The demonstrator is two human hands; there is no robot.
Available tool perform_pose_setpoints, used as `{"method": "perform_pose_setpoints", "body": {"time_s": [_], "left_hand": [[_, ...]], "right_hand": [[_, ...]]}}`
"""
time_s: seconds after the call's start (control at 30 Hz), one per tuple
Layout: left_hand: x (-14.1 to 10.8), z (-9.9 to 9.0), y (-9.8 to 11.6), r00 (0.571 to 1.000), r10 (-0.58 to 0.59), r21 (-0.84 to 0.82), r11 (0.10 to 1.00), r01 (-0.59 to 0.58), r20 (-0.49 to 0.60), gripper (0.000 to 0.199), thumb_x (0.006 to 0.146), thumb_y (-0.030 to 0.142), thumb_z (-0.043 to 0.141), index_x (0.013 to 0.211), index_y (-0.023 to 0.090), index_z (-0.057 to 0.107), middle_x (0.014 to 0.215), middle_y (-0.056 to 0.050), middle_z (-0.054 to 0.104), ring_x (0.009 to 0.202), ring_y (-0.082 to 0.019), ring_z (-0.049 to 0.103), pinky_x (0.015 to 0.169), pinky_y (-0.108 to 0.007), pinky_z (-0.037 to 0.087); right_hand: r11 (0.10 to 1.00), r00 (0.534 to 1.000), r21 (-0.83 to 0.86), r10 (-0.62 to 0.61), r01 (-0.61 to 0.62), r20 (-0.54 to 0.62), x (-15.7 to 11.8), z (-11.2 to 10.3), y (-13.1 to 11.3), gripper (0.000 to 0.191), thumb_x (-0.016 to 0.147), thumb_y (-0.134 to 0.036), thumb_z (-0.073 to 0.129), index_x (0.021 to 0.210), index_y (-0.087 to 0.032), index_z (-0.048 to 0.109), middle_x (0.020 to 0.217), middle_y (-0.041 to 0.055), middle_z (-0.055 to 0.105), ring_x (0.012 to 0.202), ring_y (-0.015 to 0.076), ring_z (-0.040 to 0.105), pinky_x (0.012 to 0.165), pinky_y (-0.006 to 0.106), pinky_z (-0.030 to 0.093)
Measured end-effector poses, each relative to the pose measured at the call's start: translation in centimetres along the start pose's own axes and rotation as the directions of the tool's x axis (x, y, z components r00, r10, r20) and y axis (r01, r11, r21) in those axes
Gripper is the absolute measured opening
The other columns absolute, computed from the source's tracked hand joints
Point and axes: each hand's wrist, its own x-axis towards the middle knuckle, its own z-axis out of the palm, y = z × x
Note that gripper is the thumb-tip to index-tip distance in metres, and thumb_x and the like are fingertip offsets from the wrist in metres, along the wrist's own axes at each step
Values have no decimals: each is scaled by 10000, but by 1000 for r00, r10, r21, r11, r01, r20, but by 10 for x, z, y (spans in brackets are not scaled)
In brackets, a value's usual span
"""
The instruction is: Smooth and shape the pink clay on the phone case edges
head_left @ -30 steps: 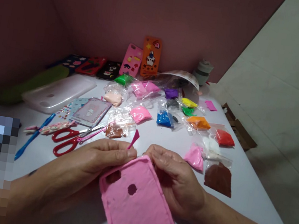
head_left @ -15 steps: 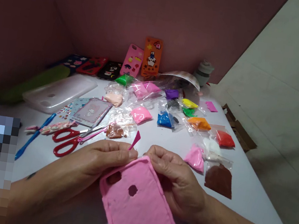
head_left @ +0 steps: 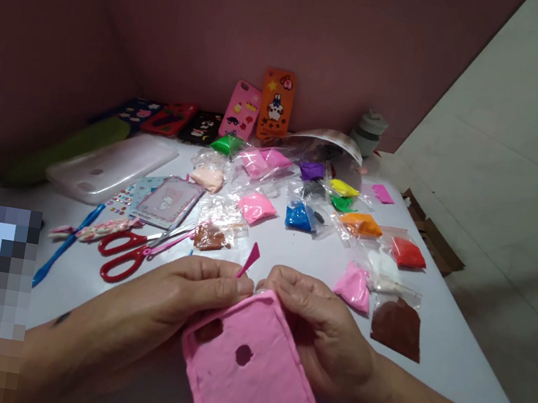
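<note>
A phone case covered in pink clay is tilted in front of me, its top end up, with a round hole and a camera cutout. My left hand is closed on its upper left edge. Between that hand's thumb and fingers a small magenta plastic clay tool also sticks up. With fingers curled round the top right corner, my right hand grips the same case. The thumbs lie close to each other at the top edge. The lower end of the case runs out of the picture.
Bags of coloured clay, such as blue and brown, spread over the white table. Red-handled scissors, a blue tool and a clear case lie left. Decorated cases, including an orange one, stand behind.
The clay-covered case and both hands sit slightly lower and further right in the picture. The view has shifted a little. Both hands keep their hold.
</note>
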Motion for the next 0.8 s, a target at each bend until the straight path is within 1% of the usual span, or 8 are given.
{"method": "perform_pose_setpoints", "body": {"time_s": [0.13, 0.23, 0.43, 0.53, 0.63, 0.7, 0.8], "left_hand": [[2, -4, 1, 996, 10, 9, 1000, -10, 94, 180, 662, 293, 757, 704, 147, 659, 589, -5, 579, 492, -83, 451, 486, -187, 295], [3, -7, 3, 989, 26, 2, 1000, -27, 144, 176, 680, 289, 748, 675, 145, 648, 542, 15, 525, 480, -72, 409, 494, -183, 298], [2, -6, 4, 987, 26, -1, 1000, -26, 159, 188, 683, 303, 754, 671, 144, 655, 545, 10, 522, 483, -77, 420, 499, -194, 319], [2, -5, 4, 984, 28, 19, 999, -32, 178, 224, 689, 339, 744, 673, 136, 651, 528, 8, 508, 465, -70, 396, 476, -186, 288], [4, -5, 3, 985, 10, 21, 1000, -13, 174, 236, 667, 317, 754, 625, 130, 616, 499, 17, 485, 444, -61, 372, 459, -181, 254], [6, -5, 2, 982, -8, -3, 1000, 9, 191, 221, 657, 287, 758, 621, 130, 607, 498, 21, 485, 440, -61, 373, 464, -186, 257], [9, -6, 0, 972, -2, -31, 999, 9, 237, 210, 678, 285, 745, 643, 127, 611, 508, 21, 484, 444, -63, 376, 472, -197, 259]], "right_hand": [[1000, 1000, 25, 2, -2, 17, 0, -1, -1, 260, 724, -260, 720, 650, -130, 507, 594, -12, 462, 538, 82, 392, 557, 203, 311], [999, 1000, 37, 5, -6, 15, 1, -2, -1, 243, 741, -254, 702, 655, -131, 511, 601, -5, 472, 543, 87, 408, 562, 207, 324], [999, 1000, 27, 24, -24, -6, -1, 0, -1, 250, 736, -256, 707, 653, -137, 504, 589, -15, 451, 536, 85, 384, 548, 200, 312], [999, 1000, 27, 30, -30, -5, -1, 0, 0, 255, 729, -266, 717, 658, -138, 508, 596, -13, 459, 547, 88, 393, 564, 206, 321], [1000, 1000, 22, 13, -13, 5, -2, 0, 1, 264, 722, -266, 728, 651, -136, 509, 595, -16, 461, 541, 83, 390, 559, 203, 307], [1000, 1000, 13, 11, -11, -2, -3, 0, 1, 270, 715, -262, 735, 648, -134, 508, 590, -19, 453, 535, 79, 380, 548, 199, 293], [1000, 1000, -9, 23, -24, -17, -3, 0, 0, 262, 712, -258, 737, 654, -130, 516, 585, -19, 445, 533, 79, 369, 537, 194, 275]]}}
